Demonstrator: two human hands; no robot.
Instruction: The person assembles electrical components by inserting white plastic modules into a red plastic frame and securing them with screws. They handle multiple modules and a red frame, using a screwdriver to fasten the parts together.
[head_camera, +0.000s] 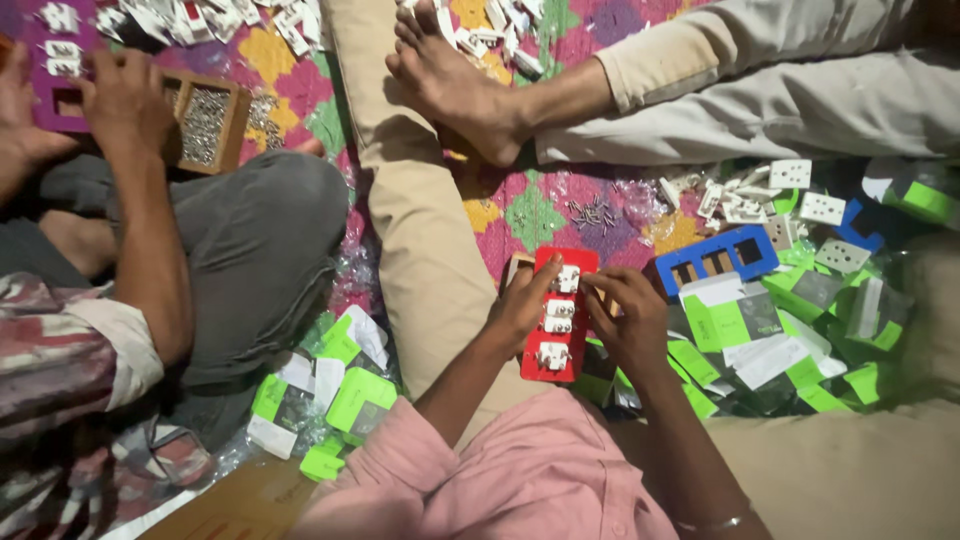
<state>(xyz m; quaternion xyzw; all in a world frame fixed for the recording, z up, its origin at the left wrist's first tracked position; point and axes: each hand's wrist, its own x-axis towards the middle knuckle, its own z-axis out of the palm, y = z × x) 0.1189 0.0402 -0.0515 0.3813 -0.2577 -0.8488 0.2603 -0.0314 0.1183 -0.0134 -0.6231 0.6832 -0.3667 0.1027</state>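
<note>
Head view: left hand (520, 305) and right hand (625, 315) both grip a red frame (540, 355); its 4 white sockets (558, 325) could pop loose if it twists.

A patchwork floor mat (535, 205) in pink, yellow, green and purple covers the floor under dim, warm light. Green-and-white cartons (345, 400) and white socket modules (820, 208) lie scattered across it, beside a wooden tray of screws (232, 125).
</note>
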